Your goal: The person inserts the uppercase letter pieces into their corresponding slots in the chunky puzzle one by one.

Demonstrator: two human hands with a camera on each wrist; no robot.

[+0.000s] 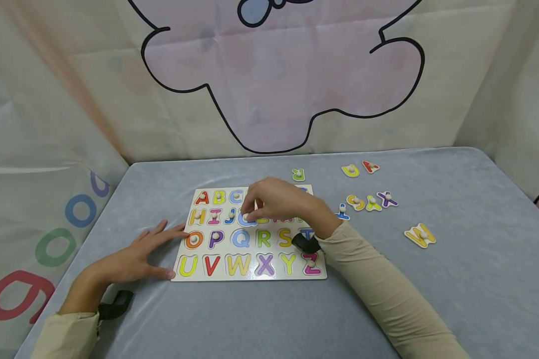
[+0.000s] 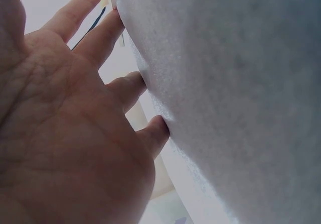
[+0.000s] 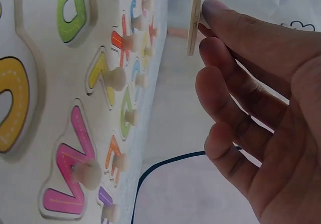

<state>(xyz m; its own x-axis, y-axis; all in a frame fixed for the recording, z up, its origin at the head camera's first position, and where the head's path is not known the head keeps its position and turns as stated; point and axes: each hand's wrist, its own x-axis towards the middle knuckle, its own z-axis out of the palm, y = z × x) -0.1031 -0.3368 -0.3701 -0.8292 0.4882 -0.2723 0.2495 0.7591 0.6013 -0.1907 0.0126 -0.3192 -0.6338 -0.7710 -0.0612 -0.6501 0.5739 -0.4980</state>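
A white wooden alphabet puzzle board (image 1: 251,256) lies on the table, with knobbed letter pieces in its upper rows and printed letters showing in much of the lower ones. My right hand (image 1: 280,199) pinches a blue letter piece (image 1: 248,221) by its knob over the second row. Edge-on in the right wrist view, that piece (image 3: 193,23) stands apart from the board. My left hand (image 1: 132,257) touches the board's left edge with fingers spread, near the orange O piece (image 1: 193,240). In the left wrist view, its fingertips (image 2: 159,126) rest on the cloth.
Loose knobbed letters lie behind and right of the board: a green R (image 1: 298,174), yellow U (image 1: 350,171), red piece (image 1: 371,167), orange S (image 1: 356,202), Y (image 1: 374,203), purple X (image 1: 387,199), blue T (image 1: 342,212) and yellow W (image 1: 419,235). Grey cloth (image 1: 251,319) covers the table.
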